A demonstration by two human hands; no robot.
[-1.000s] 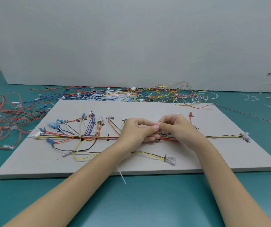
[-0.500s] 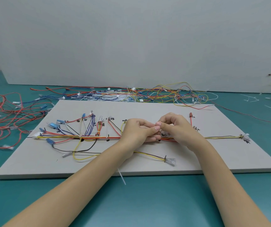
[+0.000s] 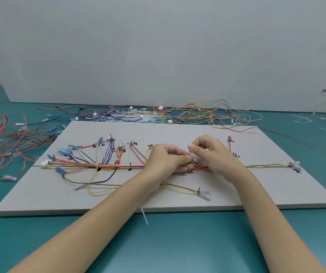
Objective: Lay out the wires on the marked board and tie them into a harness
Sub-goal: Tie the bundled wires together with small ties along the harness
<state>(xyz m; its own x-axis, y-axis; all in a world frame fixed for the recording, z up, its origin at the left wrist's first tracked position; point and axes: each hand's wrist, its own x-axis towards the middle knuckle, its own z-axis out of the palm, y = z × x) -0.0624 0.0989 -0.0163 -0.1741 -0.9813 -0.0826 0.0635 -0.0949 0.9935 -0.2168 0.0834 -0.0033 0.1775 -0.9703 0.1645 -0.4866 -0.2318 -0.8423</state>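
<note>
Mostly teal table, with a grey wall behind it. Grey board lies flat on the table, black handwritten marks on its surface.

Wire bundle runs left to right across the middle of the board: red, yellow, orange, blue and black strands. Branches fan up from its left part to blue plugs and small metal terminals. White connector sits at the bundle's left end. Thinner yellow and dark pair goes on right to a clear plug near the board's right edge. Yellow and brown pair runs below the bundle to another clear plug near the front edge. Short red wire stands off upward, right of the hands.

Loose wires piled on the table behind the board, more red loose ones to the left. White cable-tie offcuts scattered far right.

Both forearms reach in from the bottom. Left hand and right hand meet over the bundle at mid-board, fingers curled, thumbs and forefingers pinching a small clear cable tie wrapped at the bundle. Exact loop of the tie too small to make out. White cable tie pokes out from under the left forearm, over the board's front edge onto the table.
</note>
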